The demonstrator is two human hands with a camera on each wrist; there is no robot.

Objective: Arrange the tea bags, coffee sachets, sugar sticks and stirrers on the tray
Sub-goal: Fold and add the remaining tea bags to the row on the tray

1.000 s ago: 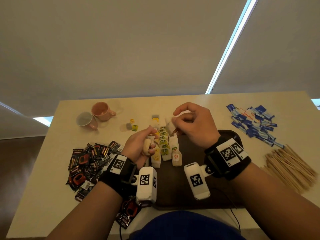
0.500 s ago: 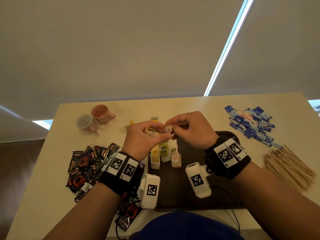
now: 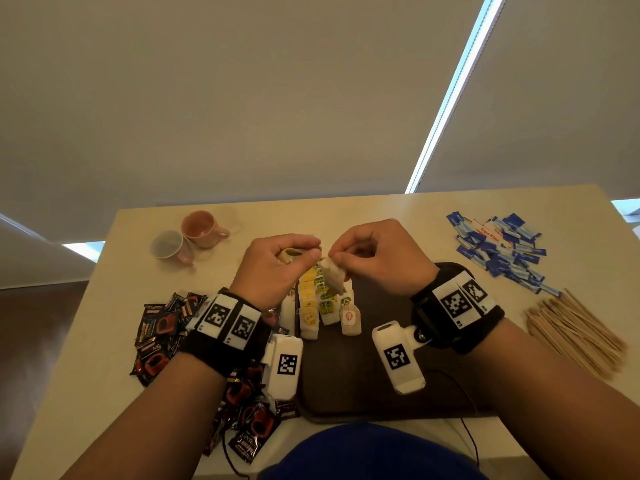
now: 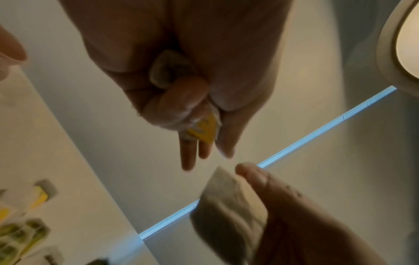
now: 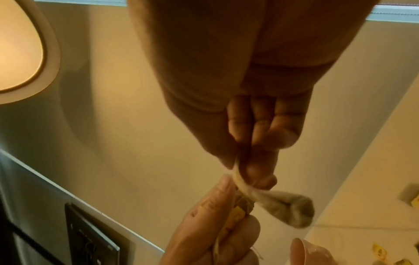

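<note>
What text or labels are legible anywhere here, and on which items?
"Tata Kian": my best reading of the blurred red print on a white sugar stick in the blue pile.
Coffee sachets: light lettering, too blurred to read.
Tea bag tags on the tray: logos only, no readable words.
Wrist bands: square black-and-white marker codes, no words.

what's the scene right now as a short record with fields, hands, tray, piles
left hand: grips a tea bag with a yellow tag
right hand: pinches a plain tea bag by its top, above the tray
tray: dark, holds rows of tea bags
coffee sachets: heaped on table, left of tray
sugar sticks: piled far right
stirrers: bundle near right
mugs: two, far left
</note>
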